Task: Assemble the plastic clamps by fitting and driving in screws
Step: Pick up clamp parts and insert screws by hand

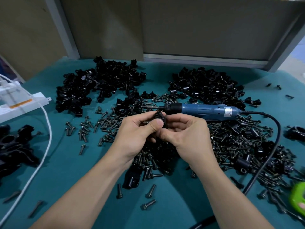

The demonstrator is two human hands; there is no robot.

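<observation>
Both hands meet above the middle of the teal table. My left hand (140,129) and my right hand (186,131) hold one small black plastic clamp (160,116) between their fingertips; most of it is hidden by the fingers. A blue electric screwdriver (203,109) lies on the table just behind the hands, its bit pointing left. Dark screws (105,123) lie scattered under and around the hands, thickest in a screw heap (239,142) at the right.
Two piles of black clamp halves lie at the back, the left pile (99,83) and the right pile (209,85). Assembled black clamps (13,146) sit at the left edge. A white cable (47,129) and a white box (18,103) lie at the left. The screwdriver's black cord (270,156) curves right. A green object (298,197) sits at the right edge.
</observation>
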